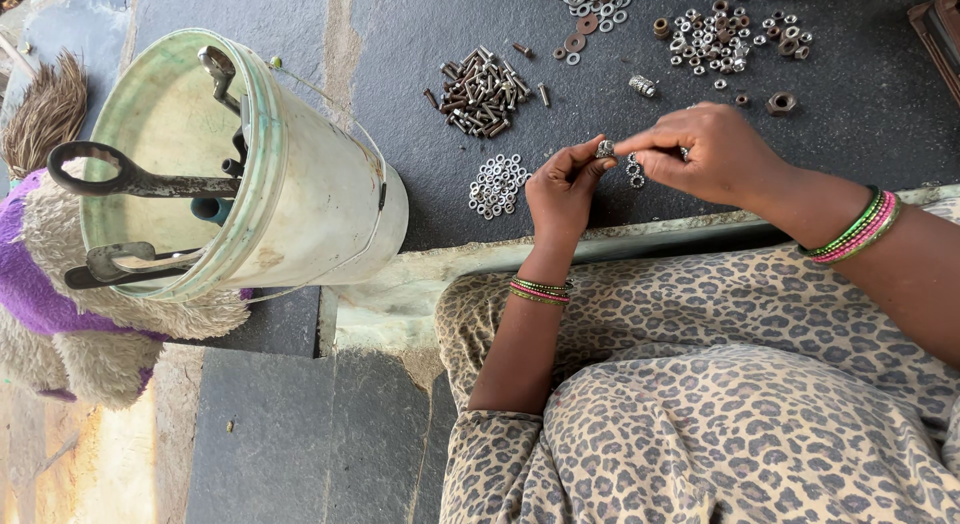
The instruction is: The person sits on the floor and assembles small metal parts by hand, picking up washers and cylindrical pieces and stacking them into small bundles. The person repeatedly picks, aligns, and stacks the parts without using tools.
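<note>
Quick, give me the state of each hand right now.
Left hand: closed, pinching a small metal nut at its fingertips.
Right hand: closed, fingertips on the same nut, with more small nuts held beneath its fingers.

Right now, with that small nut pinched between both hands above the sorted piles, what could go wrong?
1. The nut is held only by fingertips of the left hand and right hand; a slip could drop it into the washer pile, mixing the sorts.
2. The bucket lies tipped with wrenches jutting out; a nudge might roll it.
</note>
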